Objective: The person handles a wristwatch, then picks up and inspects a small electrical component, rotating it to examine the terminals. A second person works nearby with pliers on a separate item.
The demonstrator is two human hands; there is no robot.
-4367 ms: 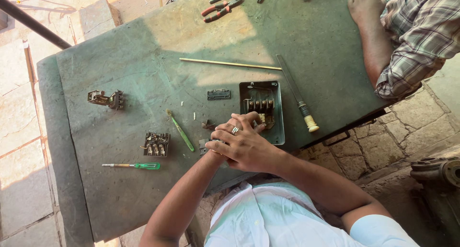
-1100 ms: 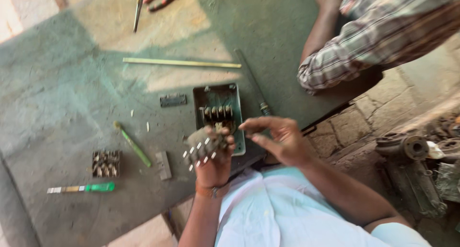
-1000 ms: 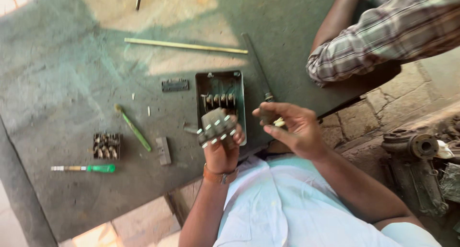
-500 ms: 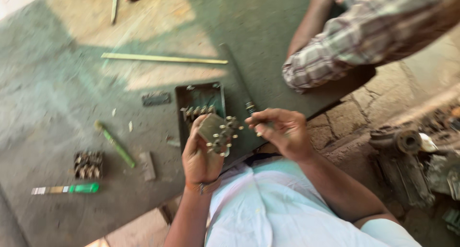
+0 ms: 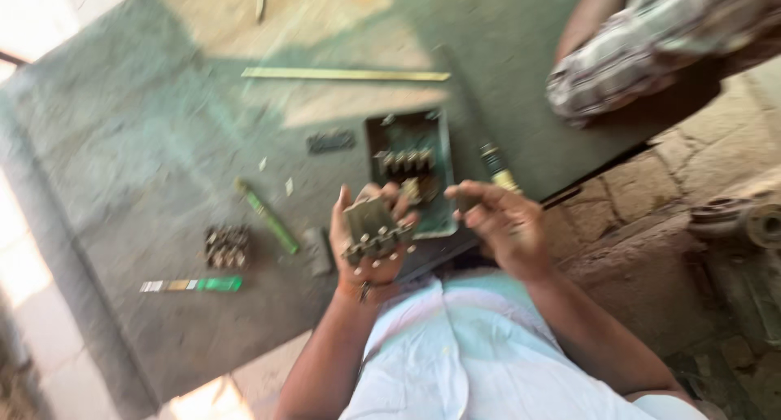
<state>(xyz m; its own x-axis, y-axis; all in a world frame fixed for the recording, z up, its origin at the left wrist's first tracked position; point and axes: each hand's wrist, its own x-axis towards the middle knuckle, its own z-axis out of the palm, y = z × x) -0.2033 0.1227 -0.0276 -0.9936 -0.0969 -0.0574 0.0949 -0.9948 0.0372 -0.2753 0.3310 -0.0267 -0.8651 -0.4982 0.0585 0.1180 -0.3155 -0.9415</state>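
- The left hand (image 5: 368,239) was raised just above the near edge of the table, palm up, its fingers curled around a grey terminal block (image 5: 373,229) studded with a row of screws; the block lay cupped in the palm, tilted.
- The right hand (image 5: 498,222) hung just beside it, a small gap between the two, with fingertips drawn together near the thumb; blur hid whether anything was pinched there.
- Directly behind both hands, an open metal switch box (image 5: 413,173) lay flat on the green table (image 5: 130,135), with a second row of terminals seated inside it.
- To the left of the left hand sat a small grey part (image 5: 318,250), then a green-handled screwdriver (image 5: 266,216) lying at a slant.
- Further left rested another terminal block (image 5: 227,246), and nearer the person a green tester screwdriver (image 5: 192,285).
- Just right of the box lay a yellow-tipped tool (image 5: 497,168).
- Beyond the box, a small dark strip (image 5: 330,142) and, further off, a long thin rod (image 5: 346,75) lay on the tabletop.
- At the far right corner, another person's checked sleeve (image 5: 643,45) rested over the table's edge.
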